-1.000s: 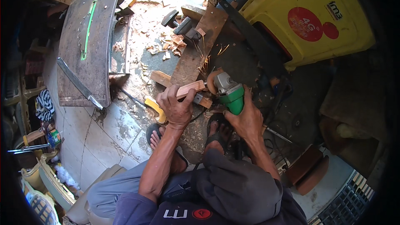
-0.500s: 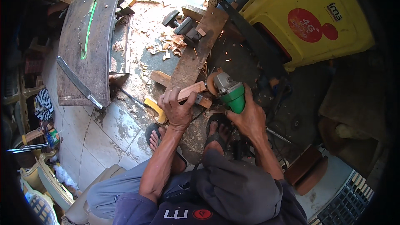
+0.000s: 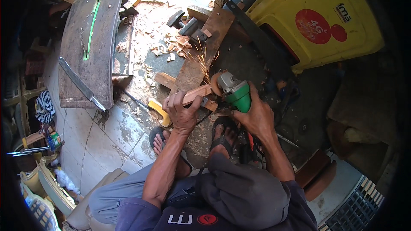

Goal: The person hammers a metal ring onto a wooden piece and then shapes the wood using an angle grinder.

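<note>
My left hand (image 3: 183, 113) is closed round a reddish-brown wooden piece (image 3: 197, 94), long and squared, pointing right. Its far end meets the spinning disc (image 3: 217, 84) of a green and silver angle grinder (image 3: 238, 96). My right hand (image 3: 258, 116) grips the grinder by its green body. Orange sparks (image 3: 203, 61) spray up and away from the contact point. What metal part is being ground there is too small to make out. Just under the wooden piece shows a small wood block (image 3: 210, 104), partly hidden by my left fingers.
A wooden plank (image 3: 201, 55) runs away from me, beside wood shavings (image 3: 182, 46). A yellow-handled tool (image 3: 159, 112) lies left of my hand. A brown board (image 3: 87, 42) with a metal blade (image 3: 81, 84) stands left. The yellow plastic stool (image 3: 317, 21) is far right. My sandalled feet are close below.
The spark spray has grown and now rises more to the left. The grinder and my right hand have shifted slightly up and left; my left hand stays almost still.
</note>
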